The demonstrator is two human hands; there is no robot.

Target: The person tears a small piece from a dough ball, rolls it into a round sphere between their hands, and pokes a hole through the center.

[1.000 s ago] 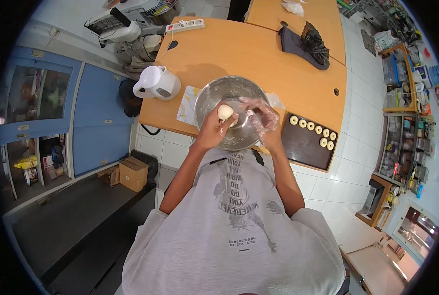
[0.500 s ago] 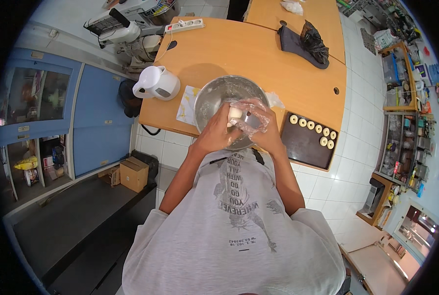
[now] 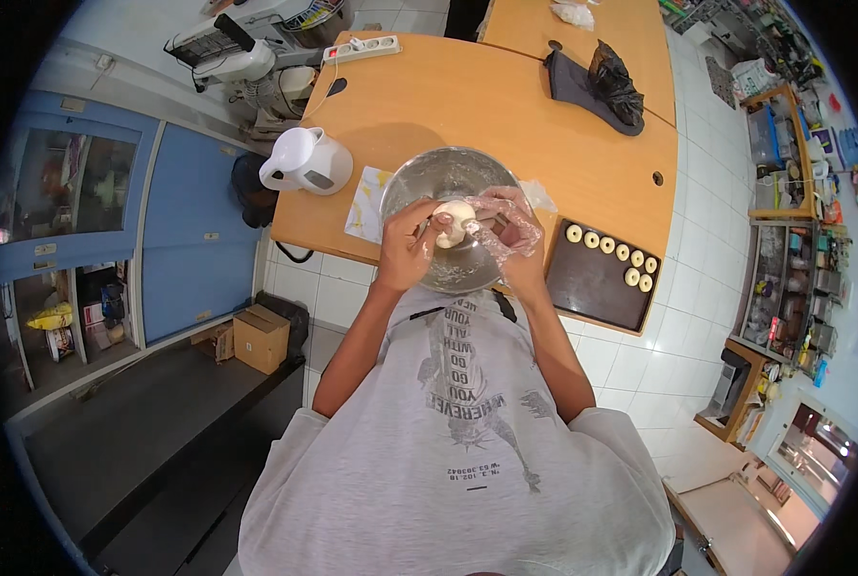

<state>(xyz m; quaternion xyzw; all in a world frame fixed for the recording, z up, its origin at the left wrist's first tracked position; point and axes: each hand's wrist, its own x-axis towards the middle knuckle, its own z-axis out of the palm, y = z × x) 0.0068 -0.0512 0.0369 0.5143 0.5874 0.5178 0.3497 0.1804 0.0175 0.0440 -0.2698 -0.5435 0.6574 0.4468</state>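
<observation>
A pale piece of dough [image 3: 455, 219] is held up over the metal bowl [image 3: 427, 171], close to its near side. My left hand [image 3: 410, 248] grips the dough from the left, thumb on its face. My right hand [image 3: 511, 230], in a clear plastic glove smeared with dough, has its fingertips at the dough's right edge. Bits of dough cling to the bowl's inner wall. On the right, a dark baking tray [image 3: 592, 288] carries several small dough rings [image 3: 607, 245] along its far side.
Left of the bowl are a patterned sheet [image 3: 365, 202] and a white electric kettle [image 3: 310, 163]. A power strip [image 3: 362, 49] lies at the table's far left. A black plastic bag [image 3: 613, 82] rests on a dark cloth item farther back. A stand mixer [image 3: 246, 62] stands beyond the table.
My hands have opened out from around the dough, which now shows more fully as a rounded piece. My left hand has shifted slightly left, and the right fingers have drawn to the dough's edge.
</observation>
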